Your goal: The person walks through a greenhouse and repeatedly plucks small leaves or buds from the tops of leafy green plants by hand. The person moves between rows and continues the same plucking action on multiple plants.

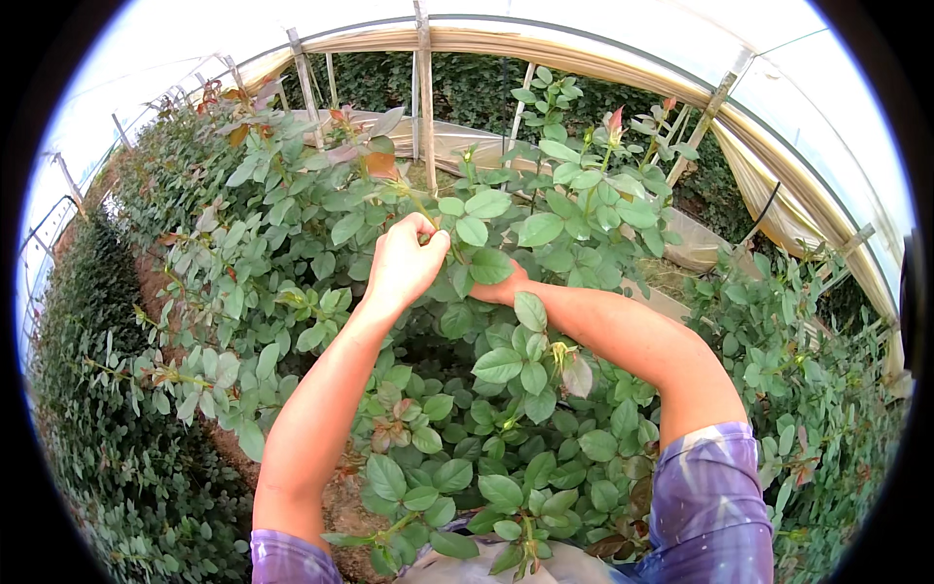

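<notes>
My left hand (pixel 408 252) is closed on a rose stem (pixel 418 202), thumb and forefinger pinching it near the centre of the view. Reddish young leaves (pixel 381 165) top the shoot just above that hand. To the right and slightly lower, my right hand (pixel 503 283) reaches into the same rose bush; green leaves (pixel 491 266) cover its fingers, so what it holds cannot be seen. A pink rosebud (pixel 615 125) stands on a stem to the upper right. Below my right forearm is a small yellowish-green bud (pixel 560 352) among leaves.
Dense rose foliage (pixel 503 489) reaches up against my body. Wooden posts (pixel 425 95) and a rolled plastic sheet (pixel 584 58) of the greenhouse side cross the far side. A soil path (pixel 233 452) runs at left, beside another plant row (pixel 124 431).
</notes>
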`<state>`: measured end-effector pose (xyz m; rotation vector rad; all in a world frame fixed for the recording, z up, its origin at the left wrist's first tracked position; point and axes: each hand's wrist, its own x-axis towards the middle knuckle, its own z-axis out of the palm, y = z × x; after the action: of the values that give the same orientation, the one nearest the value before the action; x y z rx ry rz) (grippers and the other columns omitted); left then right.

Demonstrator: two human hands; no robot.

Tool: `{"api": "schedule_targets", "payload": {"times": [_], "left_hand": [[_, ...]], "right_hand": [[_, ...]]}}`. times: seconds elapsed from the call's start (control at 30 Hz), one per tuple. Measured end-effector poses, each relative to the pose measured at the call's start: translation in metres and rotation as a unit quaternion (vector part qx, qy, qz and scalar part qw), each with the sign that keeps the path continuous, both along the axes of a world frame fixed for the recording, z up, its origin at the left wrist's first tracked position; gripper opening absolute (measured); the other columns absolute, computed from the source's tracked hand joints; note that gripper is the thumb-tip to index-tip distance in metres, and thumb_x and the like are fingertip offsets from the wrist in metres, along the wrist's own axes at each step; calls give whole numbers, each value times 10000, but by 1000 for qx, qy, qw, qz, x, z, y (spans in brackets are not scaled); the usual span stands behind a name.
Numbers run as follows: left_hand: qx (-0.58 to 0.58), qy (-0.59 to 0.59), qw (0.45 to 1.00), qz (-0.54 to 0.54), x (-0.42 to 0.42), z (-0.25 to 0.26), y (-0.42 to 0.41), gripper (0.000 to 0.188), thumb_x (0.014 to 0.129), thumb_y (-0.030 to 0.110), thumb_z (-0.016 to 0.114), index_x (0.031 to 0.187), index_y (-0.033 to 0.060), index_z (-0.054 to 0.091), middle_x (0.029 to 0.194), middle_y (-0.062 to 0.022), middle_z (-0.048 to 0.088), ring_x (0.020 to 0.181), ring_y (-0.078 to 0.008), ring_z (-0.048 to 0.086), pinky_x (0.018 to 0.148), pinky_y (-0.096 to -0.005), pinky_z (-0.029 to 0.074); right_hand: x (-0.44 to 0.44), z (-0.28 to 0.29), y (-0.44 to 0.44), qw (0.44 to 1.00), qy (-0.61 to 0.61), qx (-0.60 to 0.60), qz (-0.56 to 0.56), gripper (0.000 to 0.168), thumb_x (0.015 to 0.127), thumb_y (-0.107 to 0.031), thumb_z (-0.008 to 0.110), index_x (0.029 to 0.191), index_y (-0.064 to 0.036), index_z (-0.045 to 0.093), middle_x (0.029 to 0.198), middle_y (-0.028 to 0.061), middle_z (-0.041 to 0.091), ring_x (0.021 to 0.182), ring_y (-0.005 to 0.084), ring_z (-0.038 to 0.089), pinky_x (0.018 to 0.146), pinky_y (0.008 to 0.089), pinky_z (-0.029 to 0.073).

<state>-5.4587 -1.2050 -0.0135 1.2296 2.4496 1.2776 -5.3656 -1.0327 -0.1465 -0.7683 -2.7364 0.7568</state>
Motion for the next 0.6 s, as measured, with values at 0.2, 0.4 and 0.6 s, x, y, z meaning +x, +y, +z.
{"api": "schedule_targets", "payload": {"times": [0.2, 0.4, 0.6], "left_hand": [[148, -271, 943, -124, 25, -31, 15, 100, 938, 104, 708, 936, 11, 672, 867, -58, 730, 767, -100, 649, 727, -268, 520], [176, -516, 829, -128, 39, -27, 14, 77, 989, 143, 634, 967, 69, 630, 933, -68, 750, 833, -142, 685, 706, -306, 549], [148, -406, 900, -58, 21, -44, 11, 240, 1056, 327, 586, 1105, 92, 586, 949, -66, 738, 754, -116, 648, 616, -279, 482]], "right_hand": [[34, -60, 64, 953, 68, -250, 156, 518, 857, -498, 750, 1240, -156, 686, 1188, 87, 722, 1074, 230, 699, 876, 448, 557], [67, 23, 25, 901, -42, -432, 17, 455, 898, -470, 742, 1228, -163, 682, 1168, 50, 712, 1030, 220, 697, 821, 444, 565], [81, 22, 47, 869, -46, -490, -56, 388, 949, -444, 710, 1216, -164, 678, 1141, 21, 705, 968, 210, 699, 768, 432, 571]]}}
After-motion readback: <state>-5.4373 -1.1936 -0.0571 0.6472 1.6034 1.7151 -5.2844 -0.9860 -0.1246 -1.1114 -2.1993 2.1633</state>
